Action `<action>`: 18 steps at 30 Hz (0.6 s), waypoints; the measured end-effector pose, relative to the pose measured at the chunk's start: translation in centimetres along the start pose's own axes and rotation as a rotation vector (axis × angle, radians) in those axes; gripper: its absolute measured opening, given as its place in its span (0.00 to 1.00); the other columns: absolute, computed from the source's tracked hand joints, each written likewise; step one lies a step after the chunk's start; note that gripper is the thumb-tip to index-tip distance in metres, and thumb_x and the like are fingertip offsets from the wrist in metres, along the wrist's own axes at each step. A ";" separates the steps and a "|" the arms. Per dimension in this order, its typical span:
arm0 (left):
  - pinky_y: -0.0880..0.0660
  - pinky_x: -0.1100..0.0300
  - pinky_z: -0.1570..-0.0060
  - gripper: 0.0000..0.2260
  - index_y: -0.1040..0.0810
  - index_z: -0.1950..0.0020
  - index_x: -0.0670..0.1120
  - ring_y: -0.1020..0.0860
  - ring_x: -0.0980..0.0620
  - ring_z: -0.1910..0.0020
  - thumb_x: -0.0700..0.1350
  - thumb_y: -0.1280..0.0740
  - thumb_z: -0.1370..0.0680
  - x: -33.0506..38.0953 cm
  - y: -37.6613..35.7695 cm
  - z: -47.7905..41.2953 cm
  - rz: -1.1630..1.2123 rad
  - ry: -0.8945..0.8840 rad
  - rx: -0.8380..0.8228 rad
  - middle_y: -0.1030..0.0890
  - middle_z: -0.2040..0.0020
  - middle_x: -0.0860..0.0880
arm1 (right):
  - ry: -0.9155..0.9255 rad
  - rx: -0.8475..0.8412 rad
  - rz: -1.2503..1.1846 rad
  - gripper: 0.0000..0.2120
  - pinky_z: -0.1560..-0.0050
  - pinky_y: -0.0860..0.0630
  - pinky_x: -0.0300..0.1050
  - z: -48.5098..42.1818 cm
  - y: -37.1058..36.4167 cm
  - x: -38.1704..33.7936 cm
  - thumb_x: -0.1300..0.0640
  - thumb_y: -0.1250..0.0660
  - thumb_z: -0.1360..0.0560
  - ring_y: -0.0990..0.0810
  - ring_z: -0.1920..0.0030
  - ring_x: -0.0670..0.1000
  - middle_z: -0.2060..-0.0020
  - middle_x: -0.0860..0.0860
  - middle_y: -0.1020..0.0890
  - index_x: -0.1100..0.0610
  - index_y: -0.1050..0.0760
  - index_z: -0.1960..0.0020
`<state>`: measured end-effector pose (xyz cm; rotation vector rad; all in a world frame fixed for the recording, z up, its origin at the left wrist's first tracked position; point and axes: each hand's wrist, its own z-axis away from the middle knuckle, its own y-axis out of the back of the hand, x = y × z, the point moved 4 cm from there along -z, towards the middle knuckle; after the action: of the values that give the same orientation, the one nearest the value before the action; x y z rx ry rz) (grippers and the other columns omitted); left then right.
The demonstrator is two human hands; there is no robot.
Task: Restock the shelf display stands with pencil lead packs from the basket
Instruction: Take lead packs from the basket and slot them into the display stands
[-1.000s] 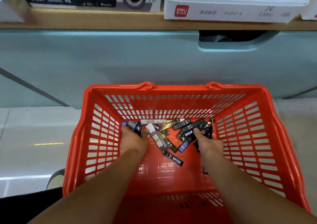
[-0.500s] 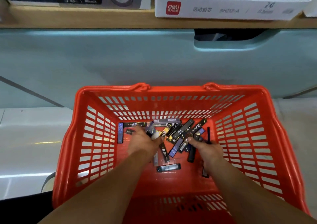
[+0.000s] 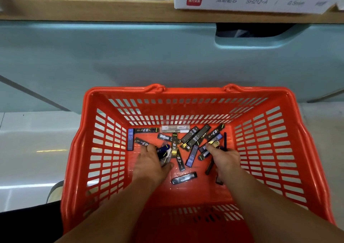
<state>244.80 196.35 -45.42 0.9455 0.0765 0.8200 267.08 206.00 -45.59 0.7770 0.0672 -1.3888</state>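
hands deep in the orange basket [image 3: 307,149]
left hand [image 3: 150,164] curled palm-down around several lead packs [image 3: 164,154]; right hand [image 3: 226,160] pinched packs at its fingertips.

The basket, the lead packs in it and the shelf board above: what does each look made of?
Basket: moulded orange-red plastic, slightly glossy; slotted walls and a one-piece rim suggest it. Lead packs: likely hard glossy plastic cases with printed labels; one pale pack looks translucent. Shelf board: light wood or wood-look laminate, matte; the grain is too blurred to tell which.
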 end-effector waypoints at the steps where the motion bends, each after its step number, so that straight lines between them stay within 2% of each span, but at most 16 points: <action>1: 0.23 0.55 0.40 0.28 0.36 0.32 0.48 0.27 0.51 0.43 0.65 0.33 0.22 0.2 0.0 0.2 -0.028 -0.028 0.014 0.32 0.41 0.49 | 0.010 0.001 0.000 0.18 0.38 0.22 0.60 0.0 0.1 0.2 0.51 0.17 0.33 0.19 0.50 0.58 0.54 0.52 0.17 0.54 0.21 0.49; 3: 0.24 0.57 0.42 0.25 0.36 0.32 0.47 0.28 0.52 0.44 0.63 0.39 0.19 0.6 0.2 0.6 -0.073 -0.063 0.044 0.32 0.42 0.48 | 0.032 0.006 0.027 0.15 0.43 0.20 0.57 -0.1 0.2 0.4 0.50 0.20 0.29 0.19 0.54 0.56 0.56 0.51 0.17 0.55 0.20 0.48; 5: 0.25 0.56 0.42 0.27 0.38 0.30 0.44 0.27 0.50 0.41 0.64 0.41 0.19 0.7 0.1 0.8 -0.140 -0.065 0.052 0.30 0.38 0.45 | 0.062 0.001 0.082 0.14 0.50 0.22 0.51 0.0 0.2 0.4 0.48 0.25 0.25 0.21 0.59 0.52 0.58 0.51 0.18 0.55 0.21 0.45; 8: 0.23 0.56 0.43 0.29 0.39 0.27 0.44 0.25 0.48 0.40 0.60 0.37 0.20 0.7 0.0 0.5 -0.143 -0.049 0.054 0.27 0.36 0.44 | 0.122 -0.023 0.174 0.10 0.51 0.28 0.47 0.3 0.0 0.4 0.48 0.31 0.20 0.22 0.58 0.51 0.57 0.50 0.19 0.52 0.26 0.44; 11: 0.20 0.53 0.45 0.24 0.35 0.31 0.46 0.22 0.49 0.46 0.55 0.32 0.21 0.4 0.5 0.1 -0.014 -0.005 0.034 0.24 0.43 0.47 | 0.149 -0.048 0.142 0.08 0.52 0.26 0.47 0.6 0.0 0.2 0.51 0.32 0.19 0.19 0.54 0.52 0.53 0.52 0.17 0.53 0.24 0.43; 16: 0.19 0.57 0.57 0.18 0.30 0.40 0.49 0.20 0.53 0.57 0.59 0.33 0.21 0.1 1.4 -0.4 0.012 -0.005 -0.053 0.22 0.53 0.50 | 0.044 -0.155 0.101 0.10 0.62 0.28 0.45 1.2 1.1 0.3 0.49 0.33 0.18 0.20 0.59 0.53 0.57 0.55 0.17 0.56 0.23 0.46; 18: 0.21 0.61 0.68 0.14 0.26 0.42 0.49 0.18 0.54 0.63 0.59 0.35 0.18 0.1 1.6 0.0 0.228 0.037 -0.136 0.18 0.57 0.49 | -0.004 -0.230 0.088 0.10 0.65 0.27 0.46 2.0 1.2 0.1 0.52 0.34 0.18 0.22 0.65 0.53 0.62 0.55 0.19 0.60 0.23 0.47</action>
<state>243.93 196.92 -44.24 0.8195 -0.0556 1.0399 267.38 204.83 -43.55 0.5784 0.1840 -1.2733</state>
